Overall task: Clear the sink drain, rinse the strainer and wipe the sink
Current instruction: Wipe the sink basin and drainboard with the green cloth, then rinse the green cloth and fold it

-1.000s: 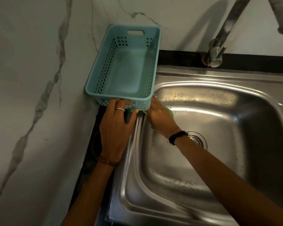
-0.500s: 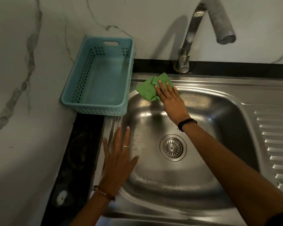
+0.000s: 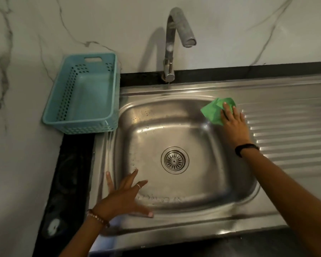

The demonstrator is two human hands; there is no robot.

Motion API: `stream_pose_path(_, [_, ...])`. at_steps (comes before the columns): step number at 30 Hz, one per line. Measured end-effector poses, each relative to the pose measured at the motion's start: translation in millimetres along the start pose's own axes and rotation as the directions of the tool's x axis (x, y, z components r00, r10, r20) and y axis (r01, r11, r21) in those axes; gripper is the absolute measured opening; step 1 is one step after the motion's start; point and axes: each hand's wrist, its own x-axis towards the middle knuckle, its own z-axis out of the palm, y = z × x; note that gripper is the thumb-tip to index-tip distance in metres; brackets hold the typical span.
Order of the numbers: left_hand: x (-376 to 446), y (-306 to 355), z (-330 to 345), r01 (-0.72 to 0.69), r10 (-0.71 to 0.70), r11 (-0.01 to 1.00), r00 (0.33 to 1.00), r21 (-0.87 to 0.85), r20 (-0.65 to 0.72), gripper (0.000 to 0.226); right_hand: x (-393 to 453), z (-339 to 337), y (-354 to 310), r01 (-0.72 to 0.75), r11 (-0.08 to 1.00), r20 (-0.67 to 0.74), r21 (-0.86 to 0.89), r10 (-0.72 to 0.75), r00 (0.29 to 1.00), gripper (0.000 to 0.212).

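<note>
The stainless steel sink (image 3: 152, 108) fills the middle of the view, with the strainer (image 3: 175, 160) seated in its drain. My right hand (image 3: 233, 123) presses a green cloth (image 3: 214, 112) flat against the sink's back right rim, fingers straight. My left hand (image 3: 125, 197) lies with fingers spread on the sink's front left rim and holds nothing. Water drops dot the basin walls.
A light blue perforated basket (image 3: 82, 97) stands on the dark counter at the back left, against the marble wall. The tap (image 3: 171, 43) arches over the basin's back edge. A ribbed draining board (image 3: 289, 130) extends to the right.
My right hand has slid the green cloth along the back rim from the left corner to the right corner. My left hand let go of the basket and now rests on the front left rim.
</note>
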Motion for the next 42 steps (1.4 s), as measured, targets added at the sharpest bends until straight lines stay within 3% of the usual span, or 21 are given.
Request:
stream_pose_path(3, [-6.0,-2.1,2.3,0.034,-0.030,0.998,0.998,0.059,-0.060,0.117,-40.0,-0.8,-1.6,-0.079,0.997,0.031,0.021,0.079,0.996,0.052])
stream_pose_path(8, [-10.9,-0.8,8.4,0.016,0.015,0.987,0.982,0.162,-0.191,0.113,-125.5,0.8,1.2,-0.134,0.989,0.093,0.062,0.128,0.987,0.056])
stream_pose_path(16, [-18.3,-3.0,11.5,-0.064,0.084,0.995,0.941,0.072,-0.327,0.115,-211.1,-21.3,-29.7,-0.175,0.937,0.320,0.302,0.073,0.945,0.062])
stream_pose_path(19, [-24.0,-7.1,15.3,-0.192,0.111,0.975,0.853,-0.111,-0.510,0.090,-225.5,-30.2,-63.4,-0.126,0.915,0.375,0.384,-0.030,0.927,0.063])
stream_pose_path(22, [-32.1,-9.8,14.8,-0.375,-0.014,0.837,0.714,-0.398,-0.700,0.067,-222.2,-36.2,-107.1,-0.038,0.863,0.387,0.504,-0.186,0.903,0.066])
stream_pose_path(24, [-35.1,-13.4,13.6,-0.437,-0.091,0.767,0.651,-0.470,-0.753,0.061,-216.3,-39.7,-143.3,0.019,0.776,0.379,0.631,-0.329,0.865,0.068])
stream_pose_path(29, [-41.9,-18.1,18.4,-0.535,-0.265,0.549,0.617,-0.642,-0.741,0.049,-197.1,-48.4,-232.1,0.152,0.641,0.325,0.752,-0.563,0.760,0.062])
stream_pose_path(30, [-43.7,-16.7,19.1,-0.543,-0.295,0.511,0.618,-0.666,-0.729,0.048,-192.3,-51.9,-241.1,0.099,0.596,0.326,0.797,-0.562,0.760,0.056])
stream_pose_path(32, [-45.8,-15.6,18.8,-0.569,-0.339,0.429,0.619,-0.702,-0.709,0.046,-183.2,-60.5,-247.2,-0.184,0.401,0.378,0.898,-0.487,0.787,0.042])
stream_pose_path(34, [-49.9,-14.7,16.3,-0.593,-0.395,0.332,0.619,-0.733,-0.679,0.042,-176.9,-65.3,-237.9,-0.502,0.024,0.466,0.865,-0.409,0.785,0.036])
stream_pose_path(35, [-52.5,-13.9,14.6,-0.605,-0.422,0.280,0.620,-0.745,-0.662,0.039,-173.0,-67.0,-231.2,-0.591,-0.149,0.501,0.792,-0.395,0.770,0.036])
stream_pose_path(36, [-54.7,-13.1,12.6,-0.616,-0.446,0.229,0.622,-0.754,-0.643,0.035,-168.7,-69.2,-223.5,-0.635,-0.277,0.515,0.721,-0.401,0.758,0.038])
stream_pose_path(39, [-51.5,-7.4,6.0,-0.619,-0.488,0.034,0.675,-0.785,-0.554,0.039,-163.7,-81.8,-195.3,-0.629,-0.514,0.454,0.583,-0.435,0.777,0.033])
stream_pose_path(42, [-40.5,20.0,-4.5,-0.499,-0.383,-0.253,0.838,-0.829,-0.388,0.058,-160.6,-92.9,-171.2,-0.580,-0.685,0.356,0.441,-0.459,0.814,0.045])
